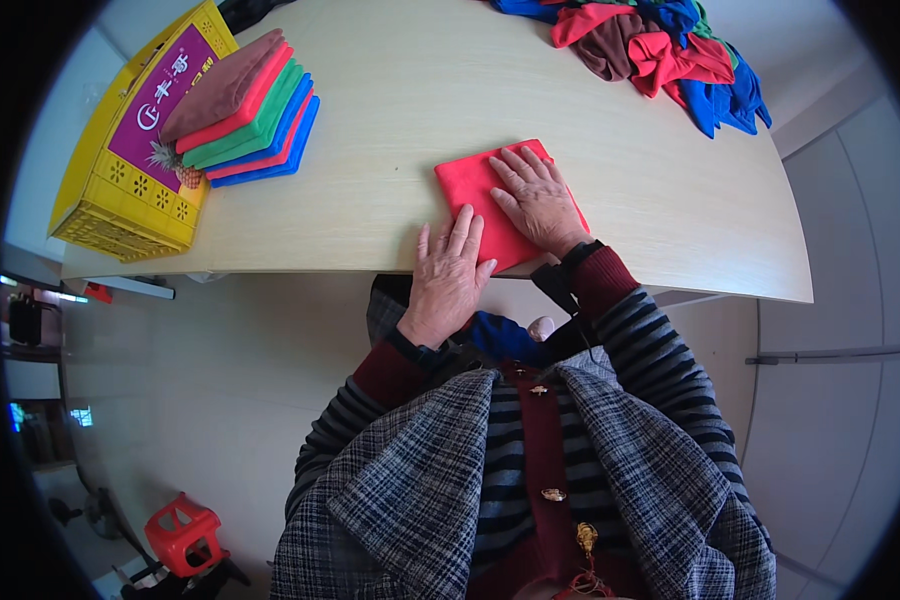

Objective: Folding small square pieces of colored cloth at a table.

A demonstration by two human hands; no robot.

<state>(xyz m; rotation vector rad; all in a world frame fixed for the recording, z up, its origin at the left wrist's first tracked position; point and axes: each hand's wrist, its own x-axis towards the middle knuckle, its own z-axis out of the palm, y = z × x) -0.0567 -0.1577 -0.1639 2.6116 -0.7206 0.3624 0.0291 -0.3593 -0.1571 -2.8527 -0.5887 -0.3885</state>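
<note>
Head view: both hands flat on a folded red cloth (pixel 485 195) lying near the front edge of the pale wood table (pixel 390 110). Left hand (pixel 448 275) is spread, palm down, fingers on the cloth's near corner w/ the heel past the table edge. Right hand (pixel 538 200) is also spread flat, pressing the cloth's middle; neither hand grips anything. Approx 5 folded cloths sit in a slanted stack (pixel 245 110) at far left, leaning on a yellow crate (pixel 120 190). An unfolded pile of red, blue and brown cloths (pixel 660 50) lies at the far right, well apart from the hands.

Risks, as I judge them: the red cloth sits so close to the edge that a pull toward the body could drag it off. Uneven pressing could skew the fold, esp. the near corner. The stack already leans, so 1 more cloth dropped on carelessly might tip it
</note>
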